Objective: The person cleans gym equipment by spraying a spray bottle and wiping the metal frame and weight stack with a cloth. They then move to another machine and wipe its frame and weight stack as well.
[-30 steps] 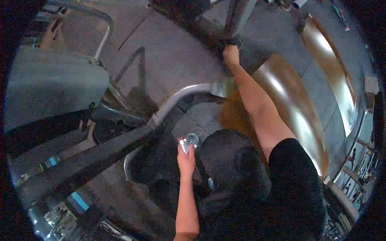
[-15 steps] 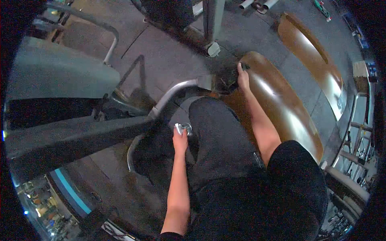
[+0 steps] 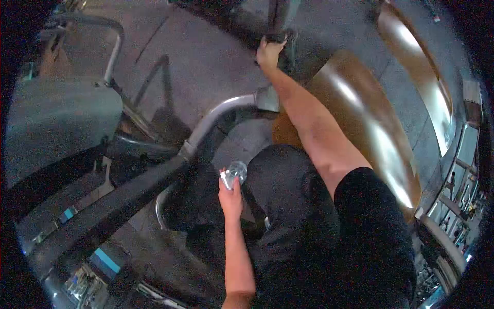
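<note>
My left hand [image 3: 230,201] is closed around a clear, rounded thing with a shiny silver part [image 3: 236,172], held low in front of my dark-clothed legs. Its exact kind does not show. My right hand [image 3: 268,52] is stretched far forward, fingers curled on a small dark object [image 3: 278,37] that I cannot make out. That hand is beside the foot of an upright post [image 3: 280,15]. Below my right forearm lies a curved, glossy brown panel [image 3: 355,98], partly hidden by the arm.
A second brown panel [image 3: 417,56] lies farther right on the grey floor. A bent metal tube [image 3: 221,110] and a long dark padded bar [image 3: 128,190] cross at left, near a grey rounded surface [image 3: 62,116]. A metal frame [image 3: 442,242] stands at right.
My right hand has moved from the near panel's far end forward and left to the post. My left hand still holds the clear thing. The view has shifted.
</note>
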A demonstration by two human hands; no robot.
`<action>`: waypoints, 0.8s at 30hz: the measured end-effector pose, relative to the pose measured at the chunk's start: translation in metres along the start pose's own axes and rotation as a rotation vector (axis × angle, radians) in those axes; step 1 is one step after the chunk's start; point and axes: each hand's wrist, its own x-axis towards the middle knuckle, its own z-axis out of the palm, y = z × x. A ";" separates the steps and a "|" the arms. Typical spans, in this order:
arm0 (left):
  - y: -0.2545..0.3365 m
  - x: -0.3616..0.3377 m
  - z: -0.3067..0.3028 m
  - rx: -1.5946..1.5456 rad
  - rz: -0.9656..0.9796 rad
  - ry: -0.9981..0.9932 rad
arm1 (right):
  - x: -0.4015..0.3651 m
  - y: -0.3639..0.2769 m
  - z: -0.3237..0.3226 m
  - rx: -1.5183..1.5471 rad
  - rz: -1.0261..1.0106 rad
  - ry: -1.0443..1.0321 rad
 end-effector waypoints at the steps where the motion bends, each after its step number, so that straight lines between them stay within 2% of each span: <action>1: 0.006 -0.001 -0.002 0.043 -0.027 0.015 | -0.002 0.007 0.002 -0.003 0.010 -0.023; 3: 0.009 -0.002 -0.005 0.048 -0.079 -0.018 | 0.008 0.034 0.004 -0.281 -0.068 -0.359; 4: 0.005 -0.001 -0.002 0.033 -0.003 0.008 | 0.012 0.033 0.003 -0.277 -0.081 -0.364; 5: 0.005 -0.002 -0.002 0.024 0.070 0.026 | 0.010 0.034 0.001 -0.061 -0.083 -0.172; 6: 0.008 -0.001 -0.003 0.034 0.032 0.003 | 0.002 0.034 -0.001 0.150 -0.076 0.019; 7: 0.007 -0.005 -0.006 0.031 0.028 0.005 | -0.008 0.030 -0.004 0.150 -0.080 0.014; 9: 0.010 -0.002 -0.007 0.091 0.055 -0.007 | -0.021 0.030 0.001 0.230 -0.309 0.103; 10: -0.001 0.000 -0.003 0.069 0.142 0.014 | -0.022 0.022 0.016 0.340 -0.194 0.262; 11: 0.001 0.004 -0.004 0.066 0.152 0.000 | -0.019 0.029 0.010 0.326 -0.193 0.272; 13: 0.008 0.000 -0.006 0.049 0.075 -0.004 | -0.026 0.046 -0.006 0.089 -0.431 0.012; 14: 0.004 0.000 -0.005 0.059 0.096 0.002 | -0.020 0.048 0.006 0.384 -0.253 0.124; 15: 0.005 -0.001 -0.004 0.060 0.094 -0.002 | -0.008 0.052 -0.001 0.381 -0.250 0.122; 17: 0.009 0.002 -0.006 0.038 0.008 -0.042 | 0.028 0.072 -0.021 -0.648 -0.266 -0.761; 18: 0.016 0.002 -0.006 0.041 0.015 -0.039 | 0.047 0.094 -0.013 -0.643 -0.264 -0.754; 20: 0.025 0.000 -0.011 0.047 -0.117 -0.079 | 0.066 0.135 0.010 0.217 0.230 -0.848; 21: 0.020 -0.004 -0.011 0.043 -0.122 -0.085 | 0.045 0.128 0.013 0.209 0.232 -0.851; 23: 0.004 0.001 -0.004 0.039 0.077 -0.024 | 0.001 0.074 0.019 0.172 0.058 -0.193; 24: -0.005 0.001 -0.001 -0.009 0.080 -0.007 | -0.029 0.049 0.014 0.288 0.040 -0.142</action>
